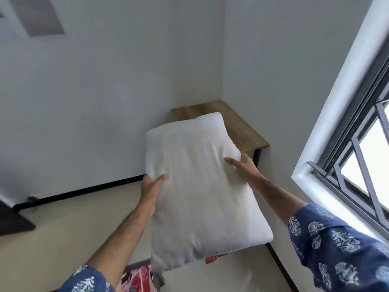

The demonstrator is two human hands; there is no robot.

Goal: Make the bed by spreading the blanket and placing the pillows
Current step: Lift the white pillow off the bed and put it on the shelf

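Risk, left grip: my left hand (pixel 152 187) has only a small fold of the pillow (pixel 200 190) at its left edge. The pillow looks soft and bulky; I judge the fold could slide out if I swing it fast.
Risk, near end: the near end of the pillow hangs unsupported, below both grips. It could drag across the red patterned blanket (pixel 139 276) lying under it and pull that out of place.
Risk, far right: the wooden table (pixel 242 127) stands in the far corner, behind the pillow. A wide swing could knock the pillow's far corner against it.
Risk, right: the window (pixel 357 165) is near on the right; my right elbow has little room on that side.
Left hand: curled round the pillow's left edge, thumb on the top face, fingers hidden beneath. Clamped on the pillow.
Pillow position: held in the air between my two hands, in front of me, long axis running from near to far, tilted. It is above the floor (pixel 63 218) and the blanket, not yet set down.
Right hand: at the pillow's right edge, further off than the left. Thumb pressed on top, fingers wrapped behind the edge. Clamped on the pillow too.
Hands, relation: well apart, one on each long side.
Bed: mostly out of view, so I cannot tell where the pillow should land.
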